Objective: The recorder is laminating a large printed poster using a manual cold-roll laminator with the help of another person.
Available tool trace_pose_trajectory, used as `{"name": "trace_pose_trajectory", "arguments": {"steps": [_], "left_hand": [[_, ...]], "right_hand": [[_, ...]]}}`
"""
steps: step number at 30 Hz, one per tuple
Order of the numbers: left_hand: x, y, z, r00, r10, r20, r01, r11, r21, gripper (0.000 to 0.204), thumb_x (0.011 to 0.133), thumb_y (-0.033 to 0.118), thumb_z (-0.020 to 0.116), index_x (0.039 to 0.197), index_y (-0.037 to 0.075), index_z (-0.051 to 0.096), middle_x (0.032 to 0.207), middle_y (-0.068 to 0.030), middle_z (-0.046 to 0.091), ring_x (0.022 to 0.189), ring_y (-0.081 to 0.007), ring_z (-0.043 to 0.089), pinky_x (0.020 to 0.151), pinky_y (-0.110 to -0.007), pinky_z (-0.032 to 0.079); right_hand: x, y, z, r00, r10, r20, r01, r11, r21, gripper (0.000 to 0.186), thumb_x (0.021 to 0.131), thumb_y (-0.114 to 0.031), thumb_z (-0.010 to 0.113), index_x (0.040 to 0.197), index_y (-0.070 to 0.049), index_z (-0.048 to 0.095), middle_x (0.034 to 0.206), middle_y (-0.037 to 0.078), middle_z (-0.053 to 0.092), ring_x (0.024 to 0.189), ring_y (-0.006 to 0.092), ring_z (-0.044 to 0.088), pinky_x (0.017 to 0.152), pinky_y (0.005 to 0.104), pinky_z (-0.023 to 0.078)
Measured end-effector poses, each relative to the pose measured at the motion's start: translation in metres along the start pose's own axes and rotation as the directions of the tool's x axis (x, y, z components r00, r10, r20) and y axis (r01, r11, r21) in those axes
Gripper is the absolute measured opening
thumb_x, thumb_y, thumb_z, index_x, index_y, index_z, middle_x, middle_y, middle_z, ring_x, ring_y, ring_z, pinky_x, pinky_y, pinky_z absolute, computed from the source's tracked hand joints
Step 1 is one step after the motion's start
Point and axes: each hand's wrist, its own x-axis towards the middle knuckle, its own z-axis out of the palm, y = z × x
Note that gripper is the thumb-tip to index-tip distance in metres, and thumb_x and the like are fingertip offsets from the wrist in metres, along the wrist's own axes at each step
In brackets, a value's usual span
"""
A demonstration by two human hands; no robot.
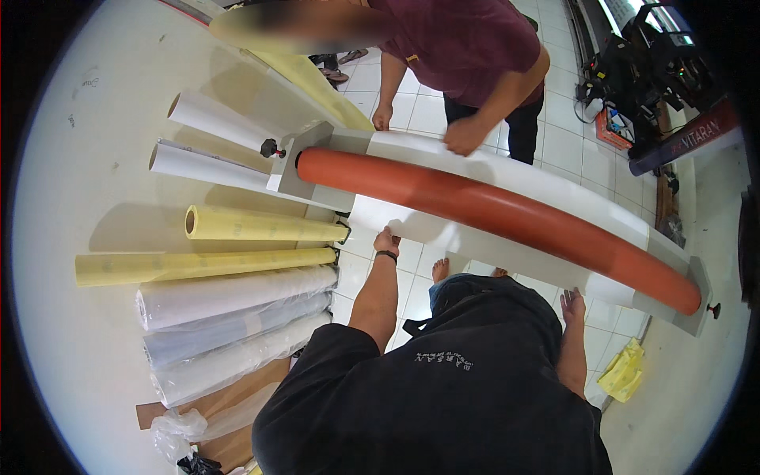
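A long orange roller (491, 214) lies across a machine between grey end plates (689, 320) with black knobs. Below it runs a white sheet (380, 212). My left hand (387, 241), with a dark wristband, grips the sheet's near edge left of centre. My right hand (573, 307) holds the near edge toward the right end, its fingertips pointing up. Opposite me, a person in a maroon shirt (467, 39) leans over the machine, one closed hand (463, 136) at the far edge and the other (382, 117) farther left, beside a pale yellow sheet (328, 99).
White rolls (207, 119), yellow rolls (206, 269) and plastic-wrapped rolls (237, 297) lean on the left wall, above brown board (253, 412). At right stand black machinery (649, 63), an orange crate (613, 127) and a crumpled yellow item (621, 368) on the tiled floor (598, 186).
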Motion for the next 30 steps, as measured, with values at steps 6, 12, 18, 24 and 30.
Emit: {"name": "trace_pose_trajectory", "arguments": {"steps": [6, 12, 18, 24, 30], "left_hand": [[0.012, -0.002, -0.011, 0.998, 0.049, -0.027, -0.05, 0.999, -0.019, 0.022, 0.097, 0.016, 0.05, 0.113, 0.001, 0.053, 0.107, -0.0126, 0.061, 0.094, -0.0276, 0.063, 0.08, -0.042, 0.056], [0.012, -0.009, -0.01, 0.998, 0.064, 0.025, -0.063, 0.997, -0.044, 0.02, 0.093, 0.013, 0.055, 0.11, 0.002, 0.051, 0.101, -0.0127, 0.062, 0.087, -0.0279, 0.064, 0.074, -0.042, 0.057], [0.062, -0.026, -0.042, 0.972, 0.224, 0.066, -0.232, 0.904, 0.358, 0.03, 0.097, 0.027, 0.049, 0.108, 0.001, 0.058, 0.104, -0.0121, 0.063, 0.093, -0.0258, 0.063, 0.081, -0.041, 0.053], [0.06, -0.017, -0.022, 0.952, -0.004, 0.306, -0.076, 0.966, 0.248, 0.033, 0.102, 0.023, 0.037, 0.118, 0.003, 0.057, 0.115, -0.01, 0.063, 0.104, -0.0235, 0.061, 0.093, -0.037, 0.051], [0.014, 0.016, -0.006, 0.997, -0.051, 0.061, 0.04, 0.985, 0.17, 0.03, 0.102, 0.022, 0.039, 0.111, 0.001, 0.058, 0.106, -0.0132, 0.065, 0.096, -0.0252, 0.064, 0.086, -0.037, 0.055]], "right_hand": [[-0.001, 0.0, 0.008, 1.0, 0.012, -0.027, -0.013, 1.0, -0.009, 0.025, 0.095, -0.021, 0.056, 0.114, -0.005, 0.056, 0.113, 0.008, 0.059, 0.108, 0.0225, 0.057, 0.096, 0.0404, 0.044], [0.035, 0.002, -0.021, 0.998, 0.01, 0.064, -0.011, 1.0, 0.015, 0.018, 0.095, -0.016, 0.054, 0.109, -0.005, 0.057, 0.099, 0.007, 0.064, 0.097, 0.0215, 0.061, 0.09, 0.0396, 0.048], [-0.002, -0.004, 0.0, 0.998, -0.04, 0.049, 0.041, 0.998, -0.037, 0.041, 0.093, -0.036, 0.057, 0.121, -0.006, 0.053, 0.115, 0.011, 0.058, 0.109, 0.0248, 0.057, 0.092, 0.0422, 0.048], [0.016, -0.002, -0.006, 0.977, -0.117, -0.176, 0.094, 0.987, -0.132, 0.036, 0.092, -0.034, 0.06, 0.105, -0.001, 0.054, 0.091, 0.013, 0.061, 0.08, 0.0224, 0.061, 0.077, 0.0375, 0.057], [0.001, 0.005, 0.019, 0.972, -0.195, -0.13, 0.204, 0.977, 0.064, 0.03, 0.091, -0.021, 0.064, 0.108, 0.002, 0.056, 0.092, 0.011, 0.064, 0.07, 0.0206, 0.062, 0.066, 0.0339, 0.057]]}}
